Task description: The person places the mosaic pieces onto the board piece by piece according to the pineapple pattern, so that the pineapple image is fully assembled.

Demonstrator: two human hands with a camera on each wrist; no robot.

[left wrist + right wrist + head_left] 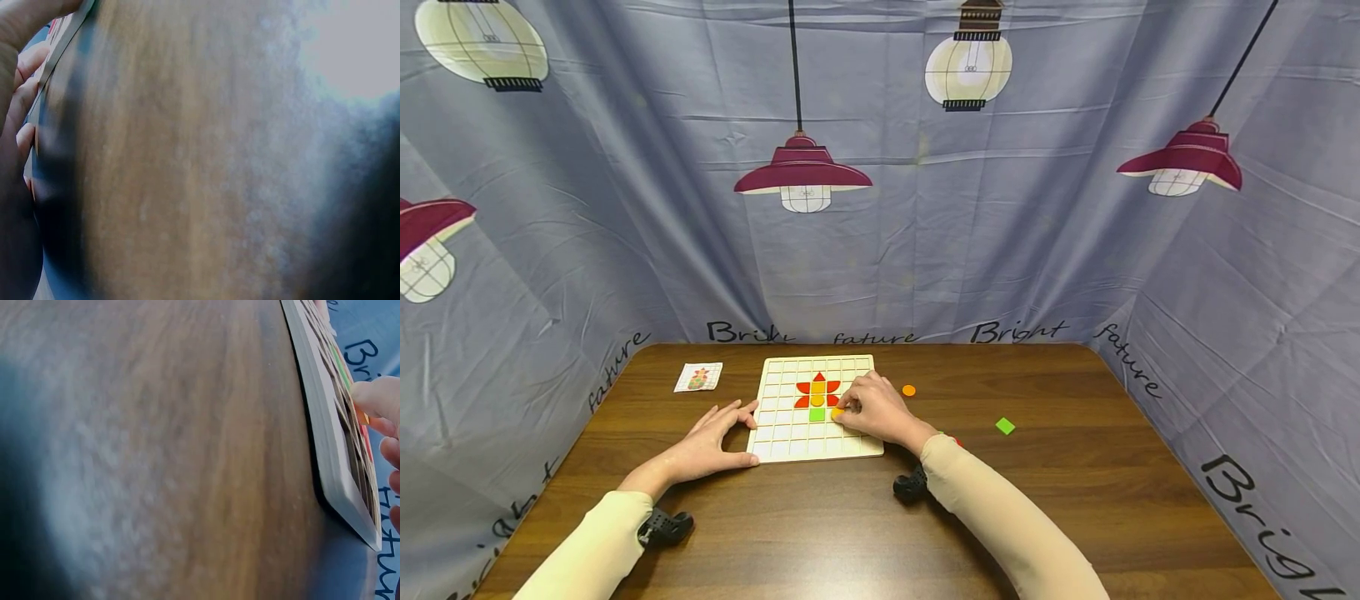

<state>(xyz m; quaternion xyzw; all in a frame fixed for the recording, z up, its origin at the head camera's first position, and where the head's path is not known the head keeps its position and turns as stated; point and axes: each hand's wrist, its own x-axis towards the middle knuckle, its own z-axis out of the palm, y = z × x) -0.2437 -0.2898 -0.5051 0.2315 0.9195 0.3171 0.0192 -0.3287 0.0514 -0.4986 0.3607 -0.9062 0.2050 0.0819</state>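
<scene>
A pale gridded board (782, 446) lies on the table with several flat coloured pieces forming a pattern. Red pieces (802, 387) surround a yellow-orange column (817, 392), and a green square (817, 414) sits below it. My right hand (880, 408) reaches over the board's right side and pinches an orange round piece (837, 413) between thumb and fingers, just right of the green square. My left hand (711, 442) touches the board's left edge, thumb near the front corner and fingers farther back. In the right wrist view, the right thumb (375, 397) is low over the board.
A small card (698, 377) printed with a similar pattern lies at the back left. Right of the board are a loose orange disc (909, 390) and a green square (1006, 426). A red piece (957, 442) shows partly behind the right forearm. A printed curtain (880, 275) hangs behind the table.
</scene>
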